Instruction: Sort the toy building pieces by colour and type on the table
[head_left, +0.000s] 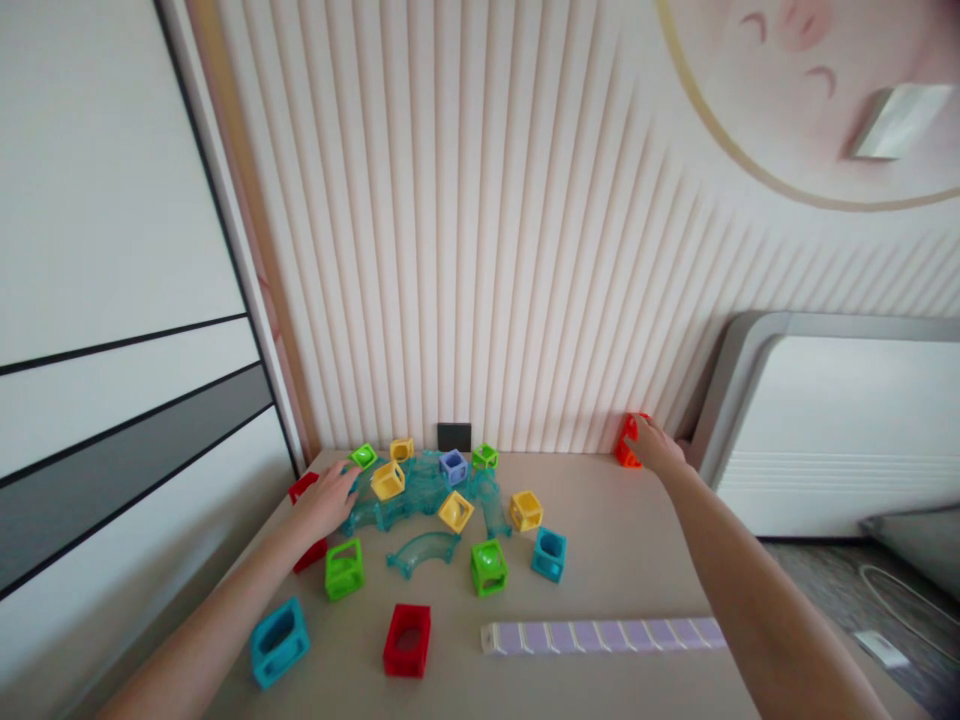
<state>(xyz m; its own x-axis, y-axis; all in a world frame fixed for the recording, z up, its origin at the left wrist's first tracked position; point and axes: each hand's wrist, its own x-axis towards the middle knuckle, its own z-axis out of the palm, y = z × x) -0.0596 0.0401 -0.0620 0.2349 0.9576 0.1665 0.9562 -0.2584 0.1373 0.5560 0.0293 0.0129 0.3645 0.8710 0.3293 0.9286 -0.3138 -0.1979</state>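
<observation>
**Hands at both ends of the block pile**

Against the ribbed wall, at the far right of the tabletop (637, 540), the right hand (656, 445) rests on an orange-red block (627, 441), fingers curled around its near side; how firmly it grips cannot be told. That block sits well apart from the main pile, close to the white cabinet (840, 430).

Left of the orange-red block, across a bare stretch, the left hand (326, 500) lies spread and flat at the pile's left edge, fingertips touching the clear teal track pieces (420, 490). A red block (306, 520) is partly hidden under its wrist.

On and around the track pieces stand yellow blocks (388, 481), a purple block (453, 466) and small green ones near the wall, beside a dark plate (454, 437). Nearer than the pile lie a curved teal track (424, 552), two green blocks (344, 569), a teal block (549, 554), and closest to the person a blue block (279, 640), a red cube (407, 640) and a long lilac strip (600, 635).
</observation>
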